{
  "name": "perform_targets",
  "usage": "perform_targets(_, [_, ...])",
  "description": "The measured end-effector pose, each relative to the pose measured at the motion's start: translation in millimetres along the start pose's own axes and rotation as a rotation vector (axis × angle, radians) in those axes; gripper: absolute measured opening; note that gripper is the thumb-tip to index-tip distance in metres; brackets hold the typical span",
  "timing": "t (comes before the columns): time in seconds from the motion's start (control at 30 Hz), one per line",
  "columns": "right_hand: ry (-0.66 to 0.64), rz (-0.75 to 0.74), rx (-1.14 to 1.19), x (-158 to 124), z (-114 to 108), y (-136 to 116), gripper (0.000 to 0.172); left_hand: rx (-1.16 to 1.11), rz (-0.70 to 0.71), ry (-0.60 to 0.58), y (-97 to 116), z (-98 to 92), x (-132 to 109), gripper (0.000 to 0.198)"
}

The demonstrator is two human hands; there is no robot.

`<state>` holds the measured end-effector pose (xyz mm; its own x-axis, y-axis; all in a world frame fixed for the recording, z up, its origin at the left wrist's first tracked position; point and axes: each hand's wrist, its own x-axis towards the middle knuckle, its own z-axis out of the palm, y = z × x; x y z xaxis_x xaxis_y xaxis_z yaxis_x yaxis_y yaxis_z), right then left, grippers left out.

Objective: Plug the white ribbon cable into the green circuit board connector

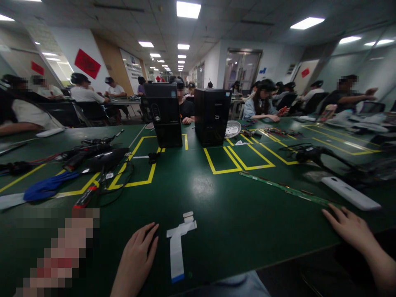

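Observation:
My left hand (137, 249) lies on the green table with its fingers stretched out and holds nothing. Just to its right is a white flat ribbon cable (177, 252), folded into a T shape at the top, with a blue tip at the bottom. My right hand (352, 227) rests at the table's right side, fingers spread. Its fingertips are at the near end of a long, narrow green circuit board strip (287, 189); whether they press on it I cannot tell. Close beyond that hand lies a white oblong case (351, 193).
Two black computer towers (165, 115) stand mid-table. Yellow tape outlines (225, 171) mark the surface. Leftward lie a blue cloth-like item (51, 186), a red-and-black handled tool (86, 198) and black cables (89, 152). More cables (315, 154) lie right. A pixelated patch covers the lower left. People sit beyond.

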<state>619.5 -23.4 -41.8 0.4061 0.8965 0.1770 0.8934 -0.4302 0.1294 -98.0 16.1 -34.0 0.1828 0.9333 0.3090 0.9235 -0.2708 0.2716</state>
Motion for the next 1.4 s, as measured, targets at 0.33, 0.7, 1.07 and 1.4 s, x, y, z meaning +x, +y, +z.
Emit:
perform_targets(0.33, [-0.178, -0.097, 0.040, 21, -25, -21, 0.060, 0.030, -0.008, -0.025, 1, -0.9, -1, 0.049])
perform_targets(0.7, [-0.100, -0.200, 0.152, 44, -31, -114, 0.066, 0.013, -0.001, -0.002, 6, -5.4, 0, 0.047])
perform_targets(1.07, [0.026, -0.535, 0.313, 29, -58, -237, 0.062, -0.009, -0.010, 0.017, 8, -6.6, 1, 0.045])
perform_targets(1.4, [-0.007, -0.684, 0.358, -5, -85, -314, 0.059, -0.003, 0.005, 0.035, 11, -7.3, 0, 0.043])
